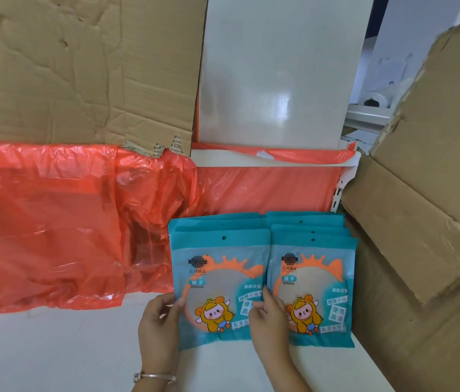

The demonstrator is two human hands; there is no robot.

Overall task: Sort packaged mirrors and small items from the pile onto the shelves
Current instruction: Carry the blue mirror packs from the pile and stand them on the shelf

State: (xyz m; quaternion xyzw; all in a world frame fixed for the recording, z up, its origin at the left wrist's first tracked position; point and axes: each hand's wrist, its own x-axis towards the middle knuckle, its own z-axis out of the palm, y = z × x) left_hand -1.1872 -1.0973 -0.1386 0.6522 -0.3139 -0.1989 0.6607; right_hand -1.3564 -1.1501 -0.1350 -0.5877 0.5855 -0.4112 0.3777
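Note:
Two rows of teal packaged mirrors stand on the white shelf (53,349), each pack printed with an orange ring and a cartoon figure. I hold the front pack of the left row (220,281) by both side edges: my left hand (158,321) pinches its left edge, my right hand (268,315) pinches its right edge. The right row (312,278) stands beside it, touching it, with several packs stacked behind each front pack. My right hand covers part of the right row's front pack.
Crumpled red plastic sheeting (53,227) lies over the shelf to the left and behind. Flattened cardboard (81,66) leans at the back left. A large cardboard box (421,222) crowds the right side. A white upright panel (279,72) stands behind.

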